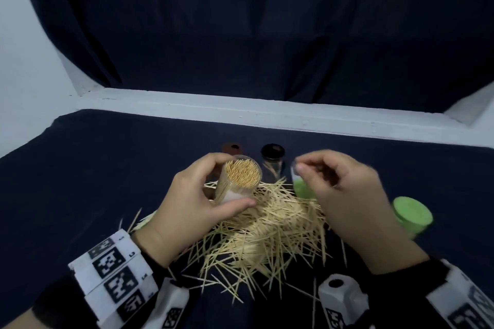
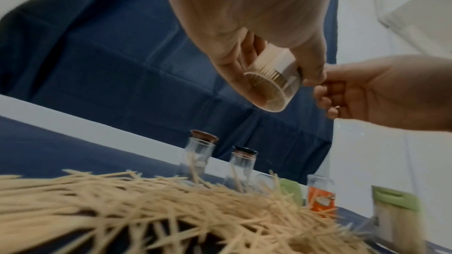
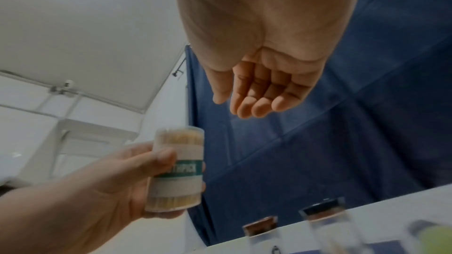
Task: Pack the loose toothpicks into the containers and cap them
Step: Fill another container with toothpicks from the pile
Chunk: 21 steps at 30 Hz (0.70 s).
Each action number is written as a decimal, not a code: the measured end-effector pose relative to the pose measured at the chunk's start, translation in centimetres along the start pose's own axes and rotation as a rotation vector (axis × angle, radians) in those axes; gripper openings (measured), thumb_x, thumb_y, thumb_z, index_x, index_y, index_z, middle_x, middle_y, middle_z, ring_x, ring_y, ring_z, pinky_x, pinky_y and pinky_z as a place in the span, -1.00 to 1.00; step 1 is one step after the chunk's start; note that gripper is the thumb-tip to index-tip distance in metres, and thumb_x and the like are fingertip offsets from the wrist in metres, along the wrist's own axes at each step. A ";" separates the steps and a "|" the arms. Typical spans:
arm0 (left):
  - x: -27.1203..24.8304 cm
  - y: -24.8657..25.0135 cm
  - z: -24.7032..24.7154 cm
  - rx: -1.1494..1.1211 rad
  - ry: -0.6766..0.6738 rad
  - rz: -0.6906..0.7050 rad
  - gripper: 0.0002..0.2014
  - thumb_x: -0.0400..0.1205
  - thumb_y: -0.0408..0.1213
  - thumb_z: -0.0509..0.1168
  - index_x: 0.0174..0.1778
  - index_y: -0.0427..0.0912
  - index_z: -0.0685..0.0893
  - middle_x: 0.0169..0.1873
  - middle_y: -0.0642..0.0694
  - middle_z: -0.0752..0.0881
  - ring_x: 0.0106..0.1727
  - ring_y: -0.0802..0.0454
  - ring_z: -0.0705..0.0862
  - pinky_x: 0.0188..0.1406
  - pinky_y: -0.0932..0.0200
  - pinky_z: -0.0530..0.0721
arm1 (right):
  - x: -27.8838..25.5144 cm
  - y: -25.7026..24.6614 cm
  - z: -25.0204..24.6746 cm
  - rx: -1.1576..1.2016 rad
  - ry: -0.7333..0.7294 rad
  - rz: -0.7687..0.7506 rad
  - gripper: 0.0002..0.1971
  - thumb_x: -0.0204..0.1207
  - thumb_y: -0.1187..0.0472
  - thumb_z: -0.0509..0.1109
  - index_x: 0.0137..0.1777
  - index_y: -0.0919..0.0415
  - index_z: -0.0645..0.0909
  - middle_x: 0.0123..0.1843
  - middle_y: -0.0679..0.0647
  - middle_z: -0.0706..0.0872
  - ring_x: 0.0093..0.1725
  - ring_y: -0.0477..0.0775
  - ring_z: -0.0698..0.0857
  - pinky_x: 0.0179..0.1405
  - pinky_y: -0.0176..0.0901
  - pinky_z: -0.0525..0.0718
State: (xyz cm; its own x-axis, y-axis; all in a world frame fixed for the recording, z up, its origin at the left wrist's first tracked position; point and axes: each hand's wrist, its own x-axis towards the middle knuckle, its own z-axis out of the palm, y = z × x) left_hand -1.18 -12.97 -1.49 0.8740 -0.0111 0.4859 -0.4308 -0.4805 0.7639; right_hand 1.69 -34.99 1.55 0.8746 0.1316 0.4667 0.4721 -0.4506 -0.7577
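My left hand (image 1: 227, 191) grips an uncapped clear container (image 1: 242, 175) packed full of toothpicks, held above the pile and tilted toward me. In the right wrist view the same container (image 3: 176, 169) shows a green label band. A big heap of loose toothpicks (image 1: 267, 230) lies on the dark cloth under both hands. My right hand (image 1: 302, 165) hovers just right of the container, fingers loosely bent; the right wrist view shows the right hand (image 3: 231, 104) holding nothing. Behind its fingers stands a clear container with a green label (image 1: 304, 187).
Two clear jars stand at the back, one with a brown cap (image 1: 232, 148) and one with a black cap (image 1: 272, 152). A green-capped container (image 1: 411, 214) lies to the right. An orange-labelled container (image 2: 320, 196) stands beside the green-labelled one. A white ledge (image 1: 267, 112) borders the cloth.
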 end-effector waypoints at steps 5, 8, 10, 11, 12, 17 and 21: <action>1.1 2.4 3.9 -0.168 -0.101 -0.022 -0.49 0.27 0.11 0.48 0.14 0.19 0.58 -0.04 0.21 0.74 -0.02 0.24 0.74 -0.20 0.37 0.70 | -3.9 4.1 -7.4 -0.134 0.029 0.344 -0.88 0.46 0.25 0.48 -0.19 -0.02 0.72 -0.20 -0.05 0.73 -0.29 -0.17 0.68 -0.25 -0.49 0.60; 1.5 3.5 6.0 -0.215 -0.180 -0.021 -0.50 0.30 0.08 0.45 0.18 0.19 0.56 -0.01 0.20 0.73 0.01 0.28 0.72 -0.16 0.41 0.68 | -6.4 5.2 -10.8 -0.284 -0.067 0.505 -0.90 0.46 0.15 0.48 -0.22 -0.10 0.72 -0.14 -0.12 0.71 -0.21 -0.21 0.67 -0.31 -0.46 0.53; 1.6 3.9 7.3 -0.259 -0.230 -0.038 -0.53 0.32 0.06 0.44 0.16 0.24 0.55 0.01 0.23 0.73 0.03 0.26 0.72 -0.14 0.37 0.70 | -7.3 5.7 -12.1 -0.452 -0.171 0.528 -0.89 0.47 0.10 0.48 -0.18 -0.18 0.68 -0.09 -0.12 0.65 -0.14 -0.19 0.63 -0.22 -0.40 0.52; 1.6 4.1 7.8 -0.276 -0.255 -0.044 -0.53 0.32 0.06 0.44 0.16 0.24 0.55 0.03 0.25 0.72 0.04 0.24 0.72 -0.14 0.35 0.70 | -7.6 5.9 -12.5 -0.518 -0.226 0.544 -0.89 0.47 0.07 0.48 -0.14 -0.21 0.66 -0.05 -0.13 0.62 -0.10 -0.19 0.61 -0.14 -0.36 0.54; 1.6 4.3 8.3 -0.284 -0.280 -0.049 -0.52 0.32 0.07 0.44 0.18 0.23 0.56 0.04 0.27 0.72 0.05 0.24 0.72 -0.13 0.33 0.71 | -7.9 6.1 -12.7 -0.571 -0.287 0.563 -0.87 0.46 0.04 0.48 -0.08 -0.25 0.63 0.00 -0.15 0.58 -0.05 -0.20 0.59 -0.06 -0.32 0.55; 1.4 4.9 10.0 -0.314 -0.353 -0.052 -0.51 0.39 -0.01 0.45 0.25 0.12 0.55 0.05 0.25 0.72 0.06 0.22 0.72 -0.07 0.23 0.73 | -7.7 6.8 -12.7 -0.602 -0.505 0.553 -0.47 0.39 0.05 0.55 0.32 -0.29 0.47 0.30 -0.24 0.40 0.19 -0.17 0.54 0.21 -0.21 0.54; 1.4 5.2 11.0 -0.329 -0.349 -0.065 -0.50 0.44 -0.04 0.52 0.26 0.10 0.51 0.05 0.24 0.72 0.06 0.21 0.72 -0.07 0.21 0.74 | -7.0 7.5 -11.8 -0.743 -0.715 0.552 -0.20 0.40 0.14 0.56 0.57 -0.18 0.23 0.57 -0.11 0.22 0.46 0.03 0.41 0.38 -0.10 0.47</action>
State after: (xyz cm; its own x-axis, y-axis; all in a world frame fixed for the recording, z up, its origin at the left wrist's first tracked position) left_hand 0.26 -25.11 -1.52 0.9004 -0.3109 0.3042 -0.3720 -0.1882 0.9089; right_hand -2.22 -49.76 -2.04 0.9154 0.1173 -0.3851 0.0351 -0.9762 -0.2138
